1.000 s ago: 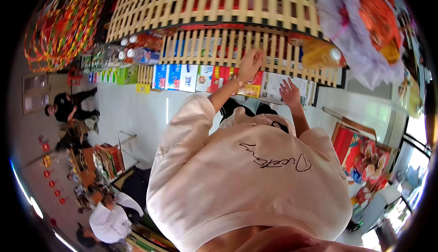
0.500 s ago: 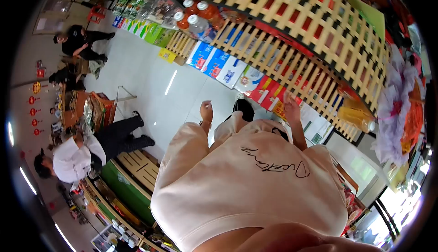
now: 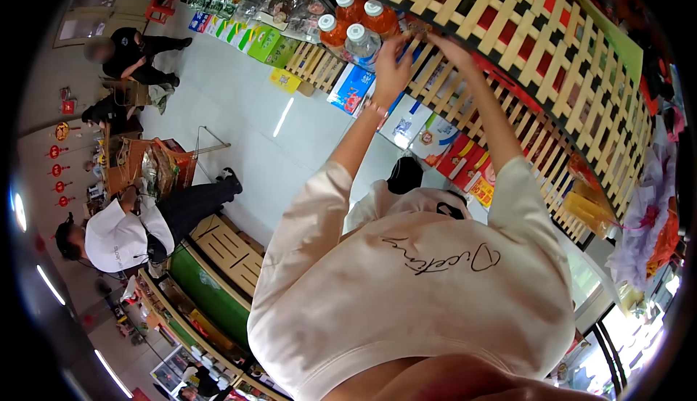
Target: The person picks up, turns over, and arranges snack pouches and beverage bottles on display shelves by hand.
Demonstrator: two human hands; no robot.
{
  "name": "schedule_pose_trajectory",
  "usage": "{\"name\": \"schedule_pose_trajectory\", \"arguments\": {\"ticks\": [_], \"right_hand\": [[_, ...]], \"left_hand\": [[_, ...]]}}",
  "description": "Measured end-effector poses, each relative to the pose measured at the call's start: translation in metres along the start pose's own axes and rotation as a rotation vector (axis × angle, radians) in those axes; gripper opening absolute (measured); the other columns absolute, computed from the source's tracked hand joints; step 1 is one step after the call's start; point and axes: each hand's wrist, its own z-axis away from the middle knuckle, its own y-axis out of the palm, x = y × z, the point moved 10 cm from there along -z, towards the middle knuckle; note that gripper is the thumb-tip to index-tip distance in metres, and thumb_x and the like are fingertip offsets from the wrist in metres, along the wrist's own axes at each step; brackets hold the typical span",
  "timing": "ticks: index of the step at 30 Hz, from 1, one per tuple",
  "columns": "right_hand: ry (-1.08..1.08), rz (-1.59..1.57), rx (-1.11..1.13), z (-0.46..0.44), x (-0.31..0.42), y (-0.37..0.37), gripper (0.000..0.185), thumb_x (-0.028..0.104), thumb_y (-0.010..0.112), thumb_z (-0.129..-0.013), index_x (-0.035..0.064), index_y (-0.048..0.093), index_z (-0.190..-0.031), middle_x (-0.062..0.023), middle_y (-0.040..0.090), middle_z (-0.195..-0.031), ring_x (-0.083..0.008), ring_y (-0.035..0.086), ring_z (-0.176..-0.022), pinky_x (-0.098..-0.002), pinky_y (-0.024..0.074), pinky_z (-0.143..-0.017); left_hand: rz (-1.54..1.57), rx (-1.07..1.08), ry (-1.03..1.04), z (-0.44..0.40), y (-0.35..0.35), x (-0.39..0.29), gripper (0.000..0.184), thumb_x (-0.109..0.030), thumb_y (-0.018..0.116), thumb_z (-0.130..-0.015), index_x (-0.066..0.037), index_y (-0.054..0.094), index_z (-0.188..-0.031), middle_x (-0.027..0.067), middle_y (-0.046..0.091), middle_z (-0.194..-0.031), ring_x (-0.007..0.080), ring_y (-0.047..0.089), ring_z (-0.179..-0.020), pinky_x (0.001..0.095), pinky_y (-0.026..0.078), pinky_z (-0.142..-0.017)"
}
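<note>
My left hand (image 3: 394, 68) is at the edge of the slatted lower shelf (image 3: 428, 89), right beside a clear bottle with a white cap (image 3: 361, 44). Its fingers are bent and apart, and nothing shows between them. Bottles of orange-red drink (image 3: 379, 18) stand just behind the clear one. My right hand (image 3: 449, 48) reaches in under the upper slatted shelf (image 3: 465, 2), close to a small brownish item (image 3: 417, 28). The fingertips are too small and partly hidden, so a grip on that item cannot be made out.
Blue, white and red boxes (image 3: 465, 160) line the floor under the shelf. Packaged goods (image 3: 279, 5) fill its far left. A person in white (image 3: 120, 240) and another in black (image 3: 131, 52) are at the left. A yellow bottle (image 3: 587, 211) lies at the right.
Both my hands have gone up and forward from near my body to the shelf by the bottles. The view has turned and shifted toward the shelf's left part.
</note>
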Motion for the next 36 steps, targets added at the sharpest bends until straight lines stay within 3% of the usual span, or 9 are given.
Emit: {"name": "schedule_pose_trajectory", "arguments": {"ticks": [4,12,15,20,26,30,33,34,36], "right_hand": [[0.170,0.092,0.131,-0.045,-0.028,0.016,0.040,0.032,0.053,-0.081,0.0003,0.049,-0.106,-0.0095,0.056,-0.101,-0.0182,0.052,-0.090,-0.0304,0.0426,-0.076],[-0.002,-0.127,0.047,-0.067,-0.087,0.043,0.038,0.026,0.063,-0.073,0.0028,0.052,-0.101,-0.0103,0.057,-0.100,-0.0229,0.054,-0.087,-0.0337,0.0448,-0.072],[-0.137,0.154,-0.175,0.006,-0.007,0.011,0.041,0.015,0.067,-0.063,0.0079,0.053,-0.101,-0.0148,0.057,-0.098,-0.0308,0.053,-0.092,-0.0382,0.0436,-0.073],[-0.210,0.214,-0.250,0.096,0.052,-0.015,0.063,0.011,0.070,-0.057,0.0134,0.041,-0.113,-0.0104,0.050,-0.108,-0.0303,0.048,-0.101,-0.0360,0.0425,-0.081],[-0.086,0.234,-0.206,0.173,0.048,-0.056,0.066,0.012,0.071,-0.053,0.0156,0.042,-0.112,-0.0082,0.049,-0.108,-0.0298,0.046,-0.103,-0.0367,0.0420,-0.083],[-0.079,0.252,-0.238,0.226,0.029,-0.109,0.063,0.009,0.067,-0.054,0.0138,0.042,-0.111,-0.0068,0.048,-0.109,-0.0268,0.047,-0.104,-0.0362,0.0426,-0.082],[0.003,0.274,-0.335,0.273,0.018,-0.161,0.063,0.009,0.067,-0.055,0.0128,0.042,-0.112,-0.0071,0.048,-0.109,-0.0264,0.046,-0.104,-0.0362,0.0423,-0.083],[-0.003,0.189,-0.400,0.289,0.011,-0.178,0.065,0.010,0.068,-0.055,0.0127,0.040,-0.114,-0.0084,0.048,-0.109,-0.0274,0.047,-0.103,-0.0352,0.0424,-0.083],[0.030,0.116,-0.663,0.332,-0.001,-0.217,0.062,0.010,0.067,-0.060,0.0082,0.038,-0.115,-0.0117,0.049,-0.103,-0.0302,0.050,-0.096,-0.0343,0.0431,-0.082]], "left_hand": [[-0.109,0.017,0.062,-0.040,0.017,0.014,0.033,-0.007,0.055,-0.077,0.001,0.046,-0.108,0.0150,0.054,-0.093,0.0221,0.055,-0.086,0.0287,0.045,-0.072],[-0.172,0.099,0.071,-0.041,0.030,0.025,0.043,-0.009,0.061,-0.072,0.002,0.042,-0.109,0.0167,0.048,-0.099,0.0276,0.050,-0.092,0.0323,0.043,-0.077],[-0.173,0.182,0.134,-0.023,0.040,0.011,0.059,-0.011,0.066,-0.068,0.000,0.038,-0.118,0.0198,0.045,-0.113,0.0319,0.044,-0.106,0.0348,0.035,-0.090],[-0.328,0.373,0.152,0.026,0.058,-0.033,0.043,-0.011,0.065,-0.068,-0.006,0.051,-0.108,0.0179,0.046,-0.117,0.0353,0.047,-0.102,0.0370,0.041,-0.082],[-0.181,0.477,0.141,0.082,0.100,-0.070,0.044,-0.014,0.064,-0.071,-0.003,0.045,-0.109,0.0220,0.042,-0.119,0.0374,0.039,-0.113,0.0378,0.038,-0.088],[-0.011,0.636,0.144,0.118,0.166,-0.084,0.049,-0.005,0.062,-0.073,0.001,0.038,-0.116,0.0215,0.031,-0.130,0.0289,0.037,-0.117,0.0325,0.036,-0.091],[0.122,0.671,0.121,0.145,0.217,-0.107,0.046,-0.005,0.058,-0.076,0.002,0.038,-0.116,0.0185,0.041,-0.122,0.0237,0.043,-0.112,0.0303,0.037,-0.088],[0.099,0.661,0.092,0.149,0.231,-0.115,0.043,-0.011,0.062,-0.074,0.003,0.042,-0.110,0.0202,0.048,-0.111,0.0322,0.041,-0.113,0.0350,0.034,-0.092],[0.220,0.666,-0.068,0.160,0.262,-0.130,0.042,-0.012,0.062,-0.075,0.002,0.042,-0.110,0.0173,0.051,-0.108,0.0247,0.051,-0.101,0.0309,0.042,-0.082]]}}
